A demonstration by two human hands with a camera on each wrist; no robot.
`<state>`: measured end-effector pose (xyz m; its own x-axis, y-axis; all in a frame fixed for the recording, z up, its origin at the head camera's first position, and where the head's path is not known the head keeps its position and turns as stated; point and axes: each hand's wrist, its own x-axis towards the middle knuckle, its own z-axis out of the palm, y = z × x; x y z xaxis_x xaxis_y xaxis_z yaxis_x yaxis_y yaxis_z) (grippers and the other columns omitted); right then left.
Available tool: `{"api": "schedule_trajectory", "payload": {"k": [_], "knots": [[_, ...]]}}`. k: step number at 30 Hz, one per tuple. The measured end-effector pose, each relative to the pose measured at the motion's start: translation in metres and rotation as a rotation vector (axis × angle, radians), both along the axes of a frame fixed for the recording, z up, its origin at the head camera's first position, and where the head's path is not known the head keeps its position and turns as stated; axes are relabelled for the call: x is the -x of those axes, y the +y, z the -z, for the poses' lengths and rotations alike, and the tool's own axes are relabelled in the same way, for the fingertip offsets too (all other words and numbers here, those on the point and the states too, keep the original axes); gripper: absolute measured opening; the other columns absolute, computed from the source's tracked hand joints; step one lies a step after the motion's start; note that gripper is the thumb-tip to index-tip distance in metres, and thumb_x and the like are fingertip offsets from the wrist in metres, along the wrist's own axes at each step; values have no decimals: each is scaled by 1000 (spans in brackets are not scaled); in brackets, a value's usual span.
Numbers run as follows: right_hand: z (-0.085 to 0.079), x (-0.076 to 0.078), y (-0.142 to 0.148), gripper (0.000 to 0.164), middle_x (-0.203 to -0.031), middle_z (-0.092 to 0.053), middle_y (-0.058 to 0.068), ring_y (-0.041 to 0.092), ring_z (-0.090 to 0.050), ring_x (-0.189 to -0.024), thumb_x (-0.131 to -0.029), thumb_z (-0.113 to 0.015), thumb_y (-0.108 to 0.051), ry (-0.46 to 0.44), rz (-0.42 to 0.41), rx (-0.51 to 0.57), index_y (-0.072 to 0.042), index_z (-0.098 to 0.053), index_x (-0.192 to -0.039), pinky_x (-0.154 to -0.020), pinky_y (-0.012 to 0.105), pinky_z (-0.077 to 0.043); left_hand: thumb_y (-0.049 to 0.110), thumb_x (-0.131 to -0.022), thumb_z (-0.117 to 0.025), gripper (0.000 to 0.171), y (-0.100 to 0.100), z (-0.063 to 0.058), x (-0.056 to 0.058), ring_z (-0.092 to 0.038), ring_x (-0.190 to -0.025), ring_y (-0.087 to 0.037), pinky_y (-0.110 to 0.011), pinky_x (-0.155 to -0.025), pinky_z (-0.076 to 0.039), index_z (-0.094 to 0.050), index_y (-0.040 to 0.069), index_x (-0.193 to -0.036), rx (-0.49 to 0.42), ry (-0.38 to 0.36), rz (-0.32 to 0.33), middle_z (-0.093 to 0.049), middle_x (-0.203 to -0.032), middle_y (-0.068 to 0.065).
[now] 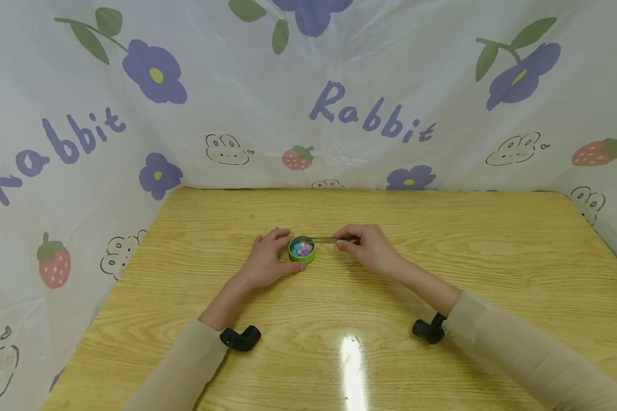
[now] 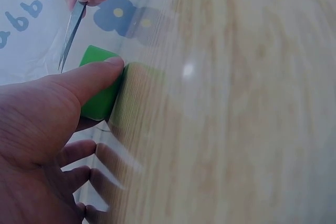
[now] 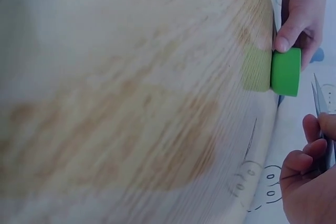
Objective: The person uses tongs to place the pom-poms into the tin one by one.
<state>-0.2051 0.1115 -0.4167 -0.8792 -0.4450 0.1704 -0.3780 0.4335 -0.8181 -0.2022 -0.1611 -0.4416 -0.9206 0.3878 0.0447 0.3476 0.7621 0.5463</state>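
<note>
A small round green container (image 1: pixel 302 260) stands on the table, holding several little balls (image 1: pixel 304 249) in blue, pink and purple. My left hand (image 1: pixel 264 264) holds it from the left, thumb on the near side and a finger on the far side; the thumb lies against the green wall (image 2: pixel 100 95) in the left wrist view. My right hand (image 1: pixel 369 249) pinches metal tweezers (image 1: pixel 328 240) to the right of the container. The tweezers' tips reach over the container's rim. In the right wrist view the tweezers (image 3: pixel 319 95) have their tips slightly apart.
The wooden table (image 1: pixel 391 354) reflects a bright patch of light near its front. Behind it and to the left hangs a white cloth (image 1: pixel 267 103) printed with flowers, strawberries and rabbits. A black wrist mount (image 1: pixel 240 338) sits on the left sleeve, another (image 1: pixel 429 329) on the right.
</note>
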Motion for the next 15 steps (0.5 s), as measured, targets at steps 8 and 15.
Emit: {"api": "schedule_trajectory", "payload": {"k": [8, 15], "knots": [[1, -3, 2, 22, -108, -73, 16, 28, -71, -97, -102, -65, -8, -25, 21, 2, 2, -72, -120, -79, 37, -57, 34, -89, -82, 78, 0, 1, 0, -26, -150, -44, -67, -117, -12, -50, -7, -147, 3, 4, 3, -43, -154, -24], [2, -6, 12, 22, -110, -72, 10, 31, -67, -110, -102, -65, -10, -15, 61, 10, -1, -71, -121, -91, 47, -54, 33, -89, -82, 78, 0, 1, 0, -24, -150, -46, -67, -118, -10, -50, -7, -148, -6, 0, 11, -41, -155, -25]]}}
